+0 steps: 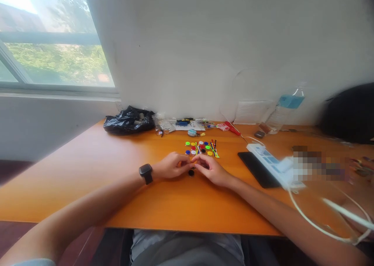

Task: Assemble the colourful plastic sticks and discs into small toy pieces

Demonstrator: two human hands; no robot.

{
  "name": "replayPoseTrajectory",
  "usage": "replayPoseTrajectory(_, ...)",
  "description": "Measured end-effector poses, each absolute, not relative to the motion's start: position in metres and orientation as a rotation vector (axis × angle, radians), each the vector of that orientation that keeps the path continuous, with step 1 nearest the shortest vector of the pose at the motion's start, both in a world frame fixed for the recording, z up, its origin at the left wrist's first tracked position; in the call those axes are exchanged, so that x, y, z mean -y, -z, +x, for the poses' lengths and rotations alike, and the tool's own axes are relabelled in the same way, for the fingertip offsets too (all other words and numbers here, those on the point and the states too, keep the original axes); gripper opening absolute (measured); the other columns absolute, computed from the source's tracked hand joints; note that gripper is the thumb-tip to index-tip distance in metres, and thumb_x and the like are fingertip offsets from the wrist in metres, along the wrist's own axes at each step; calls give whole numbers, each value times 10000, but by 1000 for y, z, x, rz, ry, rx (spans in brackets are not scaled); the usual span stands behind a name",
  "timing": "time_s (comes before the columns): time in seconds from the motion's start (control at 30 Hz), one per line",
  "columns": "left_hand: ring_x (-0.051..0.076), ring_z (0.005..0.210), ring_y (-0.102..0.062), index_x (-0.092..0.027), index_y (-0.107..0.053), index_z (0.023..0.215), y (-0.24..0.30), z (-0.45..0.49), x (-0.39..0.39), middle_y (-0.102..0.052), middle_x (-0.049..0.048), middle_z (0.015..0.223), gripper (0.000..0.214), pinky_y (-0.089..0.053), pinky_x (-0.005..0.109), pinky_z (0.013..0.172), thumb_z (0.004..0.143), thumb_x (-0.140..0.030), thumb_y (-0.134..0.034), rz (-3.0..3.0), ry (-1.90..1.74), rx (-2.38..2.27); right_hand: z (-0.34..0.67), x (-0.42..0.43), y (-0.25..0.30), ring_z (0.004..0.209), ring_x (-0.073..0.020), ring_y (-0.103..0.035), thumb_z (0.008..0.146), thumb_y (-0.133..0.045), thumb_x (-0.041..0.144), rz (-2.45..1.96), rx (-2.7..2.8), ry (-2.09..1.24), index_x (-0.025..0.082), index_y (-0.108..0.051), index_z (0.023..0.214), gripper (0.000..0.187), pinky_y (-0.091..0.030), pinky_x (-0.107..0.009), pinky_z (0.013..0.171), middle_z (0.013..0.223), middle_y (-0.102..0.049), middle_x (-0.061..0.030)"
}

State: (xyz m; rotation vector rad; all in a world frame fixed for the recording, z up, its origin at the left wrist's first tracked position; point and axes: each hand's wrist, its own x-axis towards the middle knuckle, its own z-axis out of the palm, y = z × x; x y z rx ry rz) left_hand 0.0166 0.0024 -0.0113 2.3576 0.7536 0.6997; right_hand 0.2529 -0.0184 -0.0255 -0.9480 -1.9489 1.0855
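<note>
Your left hand (174, 166) and right hand (214, 171) meet, fingers (185, 168) narrowed, just beside a round black disc (191, 173) on the orange wooden counter (175, 207); whether they grip anything, I cannot tell.

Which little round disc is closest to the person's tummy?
The black disc lying by itself between the left hand and right hand; the other visible discs, one also black, cluster beyond them.

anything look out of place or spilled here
I see no spill. One black disc lies apart from the coloured discs, just below the left hand and right hand. The bottle near the wall looks tilted, though lens distortion may cause that.
</note>
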Motion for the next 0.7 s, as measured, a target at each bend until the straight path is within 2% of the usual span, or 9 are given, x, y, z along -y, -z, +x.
replayPoseTrajectory(0.13,122,715,-579,-171,-750,998,13,14,8,-725,38,859,349,-440,224,674,1047,-464,-568,2349,-790,-706,255,24,33,731,-167,-555,961,-688,548,-923,1878,-1204,205,-640,1102,374,-429,-295,702,784,-594,14)
replayPoseTrajectory(0.23,154,825,-638,-189,-751,1092,15,11,11,-750,64,989,280,-491,251,753,981,-437,-683,2371,-870,-672,250,25,35,757,-174,-596,955,-693,563,-902,1821,-1268,200,-630,1106,398,-453,-307,737,806,-626,5)
replayPoseTrajectory(0.4,183,910,-688,-214,-788,1054,23,11,5,-755,70,1001,193,-533,283,841,969,-365,-704,2434,-881,-606,245,25,34,760,-179,-597,951,-701,506,-959,1845,-1206,187,-632,1101,359,-453,-317,753,793,-623,4)
replayPoseTrajectory(0.7,171,878,-688,-222,-791,1070,30,12,3,-743,60,982,188,-531,273,822,996,-324,-652,2534,-811,-652,248,24,32,737,-168,-553,956,-686,448,-987,1894,-1223,192,-633,1083,291,-411,-298,699,784,-587,14)
